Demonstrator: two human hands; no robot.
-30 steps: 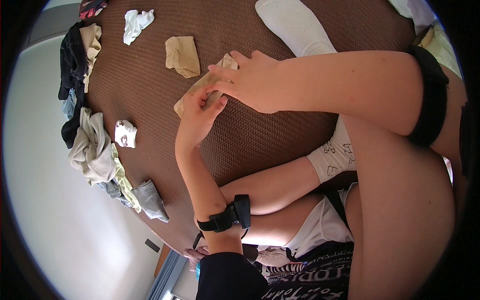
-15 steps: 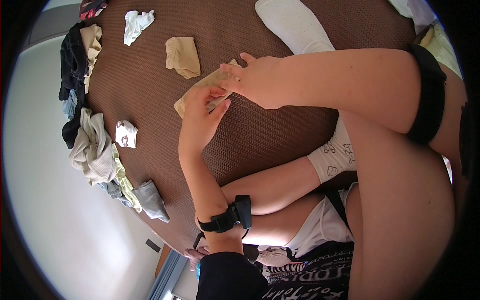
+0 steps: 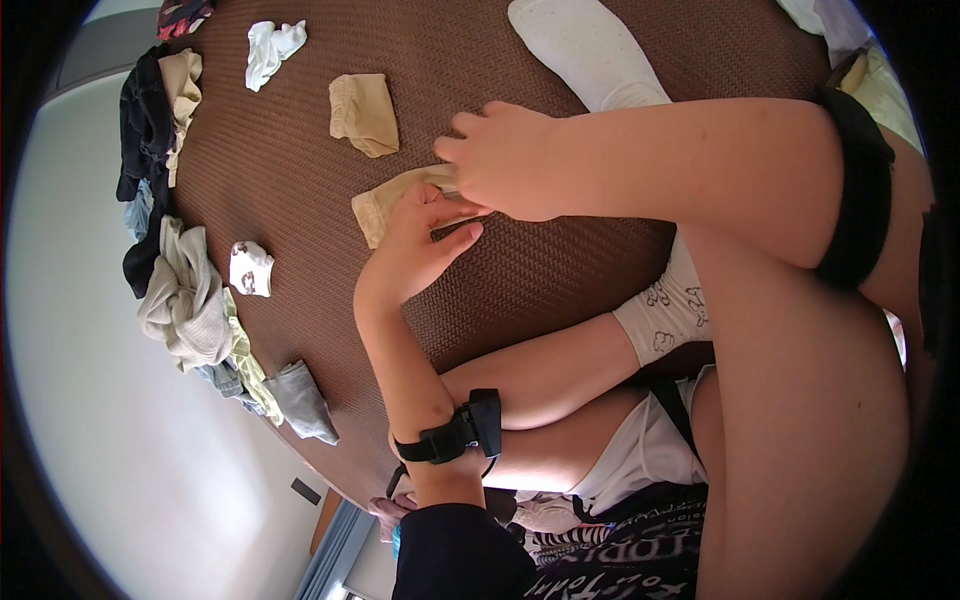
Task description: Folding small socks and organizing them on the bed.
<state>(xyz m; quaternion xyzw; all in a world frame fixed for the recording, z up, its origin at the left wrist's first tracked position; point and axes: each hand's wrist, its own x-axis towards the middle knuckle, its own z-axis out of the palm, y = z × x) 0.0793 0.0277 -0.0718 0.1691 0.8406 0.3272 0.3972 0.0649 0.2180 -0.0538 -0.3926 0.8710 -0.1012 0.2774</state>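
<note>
A long, narrow beige garment [image 3: 376, 213] with a banded left end lies on the brown woven surface, partly covered by my hands. My left hand [image 3: 415, 240] rests over its near edge, the thumb apart from the fingers, whose tips reach under the edge of my right hand. Over the garment's right end is my right hand [image 3: 507, 160], its fingers curled down and closed on the cloth; the fingertips are partly hidden. Just beyond both hands lies a second beige garment [image 3: 364, 115], folded into a compact rectangle with a gathered edge.
A white cloth item [image 3: 272, 52] lies at the far left, and a small patterned white one [image 3: 251, 268] nearer. Heaped clothes [image 3: 185, 295] line the left edge, with a folded grey garment [image 3: 303, 402] beside them. A white-socked foot [image 3: 590, 50] stretches out beyond my right hand.
My right hand has drawn slightly nearer and its fingers have curled in. The beige garment's right end has come toward me with it. My left hand's fingertips have shifted right.
</note>
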